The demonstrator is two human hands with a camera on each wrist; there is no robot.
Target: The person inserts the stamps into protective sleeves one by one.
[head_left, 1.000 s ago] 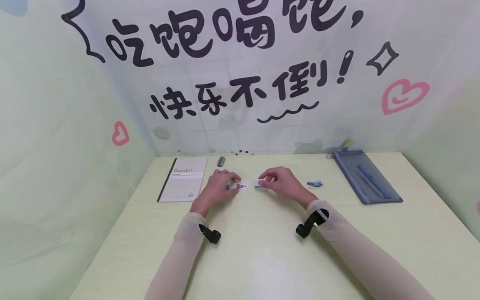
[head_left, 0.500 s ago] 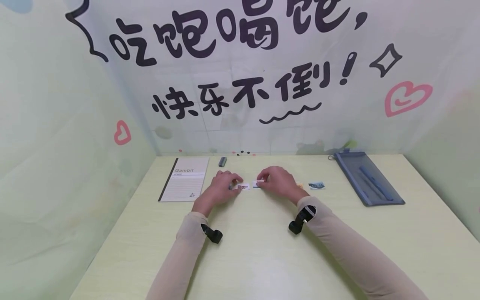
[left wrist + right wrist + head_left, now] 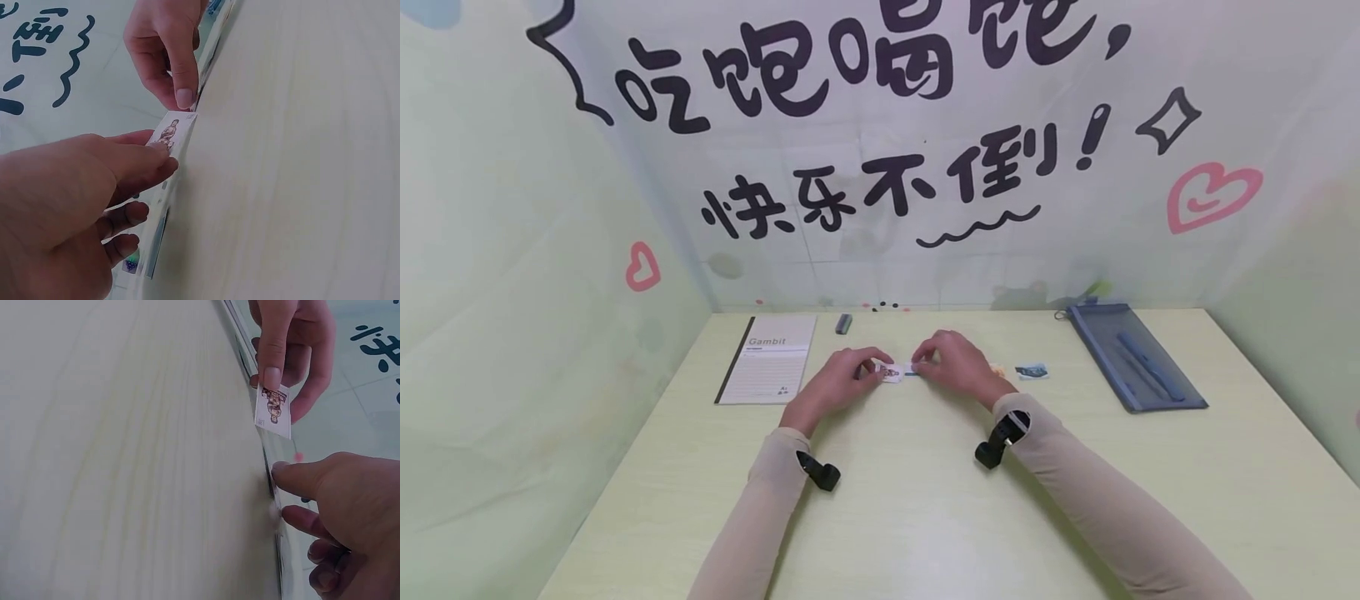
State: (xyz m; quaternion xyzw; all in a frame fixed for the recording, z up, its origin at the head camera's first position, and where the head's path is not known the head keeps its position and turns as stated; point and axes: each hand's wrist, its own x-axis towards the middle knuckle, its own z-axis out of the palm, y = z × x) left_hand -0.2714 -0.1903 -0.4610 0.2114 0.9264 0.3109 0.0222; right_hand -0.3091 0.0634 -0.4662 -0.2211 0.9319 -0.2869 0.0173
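Observation:
My left hand [image 3: 838,377] pinches a small stamp [image 3: 169,129] between thumb and fingers. It is white with a brown seated figure, and one end is covered by the thumb. Close by on the right, my right hand [image 3: 957,364] holds a second stamp [image 3: 912,369], white with a blue edge, at its fingertips. Most of that one is hidden, and the right wrist view shows it only edge-on and blurred. The two stamps are a small gap apart. Partly behind the right hand lies an orange stamp [image 3: 997,371], with a blue stamp [image 3: 1032,371] beyond it.
A lined notebook [image 3: 767,360] lies at the left of the pale table [image 3: 910,500], and a small eraser-like block [image 3: 844,323] sits near the back edge. To the right is a blue mesh pencil pouch [image 3: 1131,354] with a pen inside. A printed curtain [image 3: 850,258] hangs behind.
My right hand has shifted a little left with its stamp, uncovering the orange stamp. My left hand has edged slightly right with the figure stamp, narrowing the gap between them.

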